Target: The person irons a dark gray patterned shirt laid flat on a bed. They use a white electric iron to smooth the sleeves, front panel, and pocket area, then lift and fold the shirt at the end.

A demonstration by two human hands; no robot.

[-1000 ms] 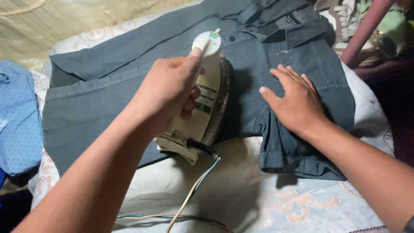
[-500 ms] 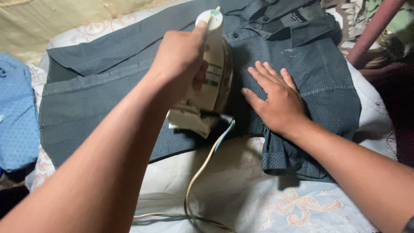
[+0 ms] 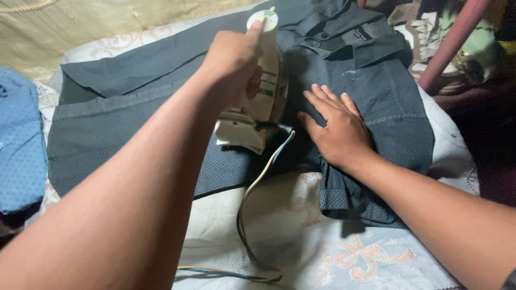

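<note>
Iron [image 3: 262, 102], cream with a green-marked dial at its tip, sits flat on the dark dotted shirt [image 3: 161, 123], with the left hand [image 3: 235, 60] closed around its handle. Just to the right of it, the right hand [image 3: 336, 124] lies open, palm down, fingers spread on the shirt's front near the collar. From the iron's rear a cord [image 3: 252, 198] trails toward the person over the pale patterned cloth [image 3: 301, 241]. Well left of the left arm lies a blue garment [image 3: 20, 145].
</note>
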